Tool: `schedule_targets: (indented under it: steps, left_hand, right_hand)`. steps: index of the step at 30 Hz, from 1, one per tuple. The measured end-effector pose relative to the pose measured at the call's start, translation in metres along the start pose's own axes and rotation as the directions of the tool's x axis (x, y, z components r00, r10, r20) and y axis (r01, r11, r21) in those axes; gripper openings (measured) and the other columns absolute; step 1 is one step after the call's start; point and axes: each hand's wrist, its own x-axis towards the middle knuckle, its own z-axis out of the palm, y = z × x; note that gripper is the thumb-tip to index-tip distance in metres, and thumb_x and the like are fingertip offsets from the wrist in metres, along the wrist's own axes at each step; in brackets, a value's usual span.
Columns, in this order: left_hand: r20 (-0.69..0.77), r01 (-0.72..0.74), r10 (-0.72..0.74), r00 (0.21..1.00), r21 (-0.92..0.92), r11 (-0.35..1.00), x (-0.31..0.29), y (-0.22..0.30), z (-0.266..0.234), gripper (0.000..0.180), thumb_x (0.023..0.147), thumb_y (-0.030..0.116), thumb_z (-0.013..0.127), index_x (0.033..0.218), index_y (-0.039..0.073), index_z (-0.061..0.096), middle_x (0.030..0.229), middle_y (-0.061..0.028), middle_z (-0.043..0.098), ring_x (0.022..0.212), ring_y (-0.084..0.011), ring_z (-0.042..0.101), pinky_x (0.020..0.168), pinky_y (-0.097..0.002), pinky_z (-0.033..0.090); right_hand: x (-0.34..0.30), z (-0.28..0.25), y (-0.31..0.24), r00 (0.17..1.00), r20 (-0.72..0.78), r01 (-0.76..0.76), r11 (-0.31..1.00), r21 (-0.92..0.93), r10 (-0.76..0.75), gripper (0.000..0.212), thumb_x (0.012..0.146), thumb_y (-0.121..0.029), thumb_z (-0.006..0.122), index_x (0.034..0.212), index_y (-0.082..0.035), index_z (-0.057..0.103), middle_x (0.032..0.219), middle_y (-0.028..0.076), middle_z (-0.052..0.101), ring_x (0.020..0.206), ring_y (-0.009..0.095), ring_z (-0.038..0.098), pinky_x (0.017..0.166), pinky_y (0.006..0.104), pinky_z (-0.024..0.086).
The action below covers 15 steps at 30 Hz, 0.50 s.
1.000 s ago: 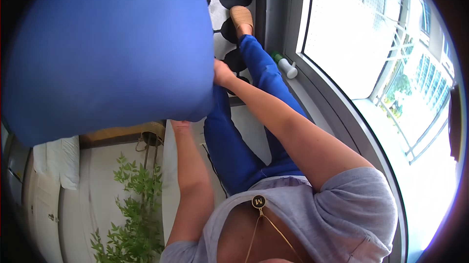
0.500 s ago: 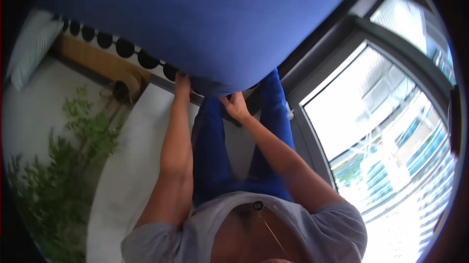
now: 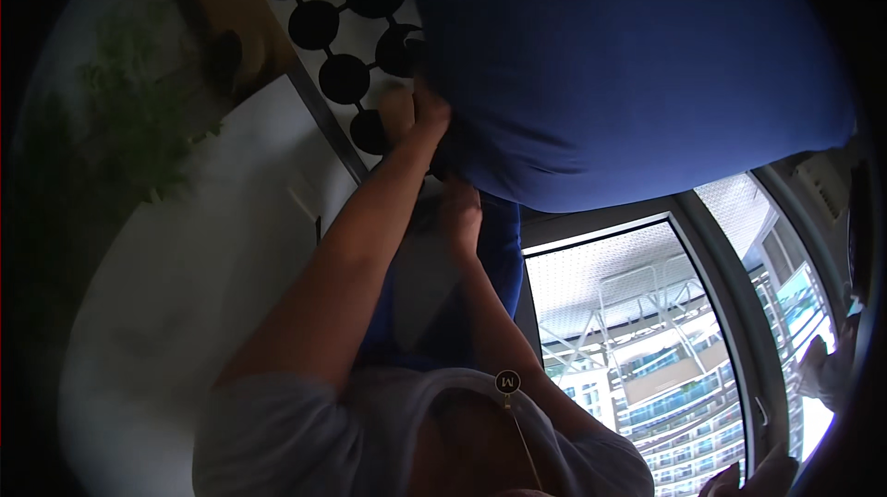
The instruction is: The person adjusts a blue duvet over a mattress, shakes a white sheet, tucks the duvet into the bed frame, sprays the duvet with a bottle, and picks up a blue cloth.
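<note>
A large blue cushion [image 3: 628, 63] fills the upper view, held up in front of the person. The left hand [image 3: 427, 118] and right hand [image 3: 459, 211] both clamp its lower edge. Below lie a black-dotted rug [image 3: 346, 26] and a window [image 3: 637, 331].

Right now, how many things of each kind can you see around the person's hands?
Blue cushion: 1
Hands gripping the cushion's lower edge: 2, the left hand and the right hand
Spotted rug: 1
Leafy plant: 1
Window: 1
Total: 6
</note>
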Motion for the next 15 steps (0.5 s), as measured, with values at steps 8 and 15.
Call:
schedule_targets:
  steps: [8, 15]
  left_hand:
    - [0.125, 0.548, -0.582, 0.804, 0.227, 0.805, -0.011, -0.016, -0.029, 0.046, 0.088, 0.038, 0.045, 0.112, -0.002, 0.050, 0.104, -0.0162, 0.058, 0.093, -0.0283, 0.057, 0.084, -0.0388, 0.043]
    - [0.635, 0.765, -0.426, 0.644, -0.538, 0.353, -0.042, 0.031, -0.025, 0.038, 0.094, 0.026, 0.039, 0.120, -0.002, 0.044, 0.112, -0.0115, 0.055, 0.089, -0.0200, 0.058, 0.078, -0.0350, 0.049]
  right_hand:
    - [0.015, 0.020, -0.009, 0.919, -0.332, 0.155, 0.969, -0.192, -0.212, 0.068, 0.081, -0.029, 0.059, 0.129, 0.006, 0.026, 0.134, 0.027, 0.028, 0.125, 0.041, 0.025, 0.104, 0.0493, 0.018]
    - [-0.017, 0.013, 0.010, 0.882, -0.284, 0.195, 0.840, -0.506, -0.376, 0.036, 0.074, -0.015, 0.060, 0.105, 0.002, 0.051, 0.108, 0.025, 0.053, 0.100, 0.041, 0.050, 0.088, 0.0486, 0.037]
